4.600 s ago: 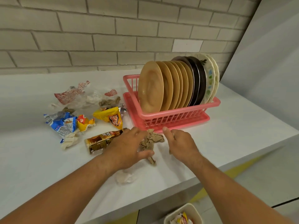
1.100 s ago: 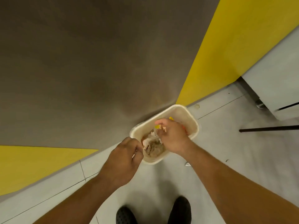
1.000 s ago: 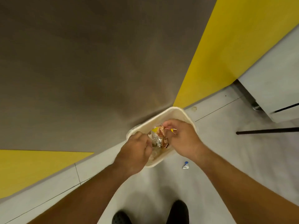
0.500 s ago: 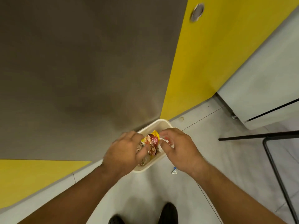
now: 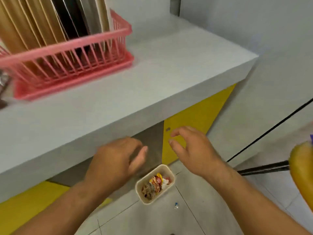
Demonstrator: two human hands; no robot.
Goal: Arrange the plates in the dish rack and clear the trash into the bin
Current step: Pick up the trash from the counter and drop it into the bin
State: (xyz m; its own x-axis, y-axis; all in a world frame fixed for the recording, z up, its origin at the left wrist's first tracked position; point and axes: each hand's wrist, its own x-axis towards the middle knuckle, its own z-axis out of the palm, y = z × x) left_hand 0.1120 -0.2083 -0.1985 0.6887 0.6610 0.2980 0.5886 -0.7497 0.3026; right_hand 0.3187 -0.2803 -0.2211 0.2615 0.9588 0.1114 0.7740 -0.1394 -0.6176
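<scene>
A pink dish rack [image 5: 71, 48] stands on the white counter [image 5: 169, 68] at upper left, holding several upright plates [image 5: 33, 22], tan, black and pale. On the floor below sits a cream bin [image 5: 144, 195] filled with crumpled wrappers [image 5: 154, 184]. My left hand [image 5: 116, 161] hovers in front of the counter's edge, above and left of the bin, fingers loosely curled and holding nothing. My right hand [image 5: 191, 150] is raised to the right of it, fingers spread and empty. A scrap of wrapper [image 5: 3, 82] shows at the far left edge of the counter.
A small blue and white scrap [image 5: 176, 205] lies on the tiled floor right of the bin. Yellow cabinet doors [image 5: 194, 119] sit under the counter. A black bar [image 5: 264, 168] and a blurred yellow object [image 5: 303, 172] are at the right edge.
Both hands have let go of the trash into the bin and risen away from it. The view has tilted up, bringing the counter and dish rack back into sight.
</scene>
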